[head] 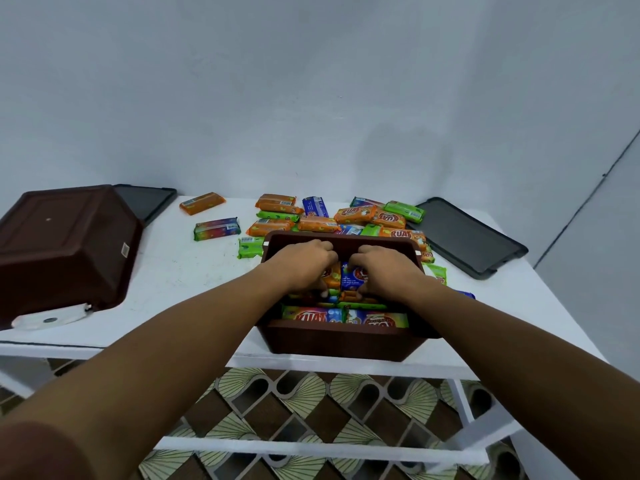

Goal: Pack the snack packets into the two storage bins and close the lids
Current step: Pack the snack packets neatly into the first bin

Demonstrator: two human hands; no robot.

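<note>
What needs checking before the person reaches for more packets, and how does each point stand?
1. Hands free: not ok. The left hand and right hand both grip packed packets inside the centre bin.
2. Room left in the centre bin: cannot tell. The hands cover its middle.
3. Table emptied of snacks: not ok. Many loose packets lie behind and beside the bin.
4. Second bin ready to fill: not ok. The left bin lies tipped, bottom up.
5. Lids at hand: ok. The right lid lies flat on the table, and the left lid lies behind the left bin.
</note>
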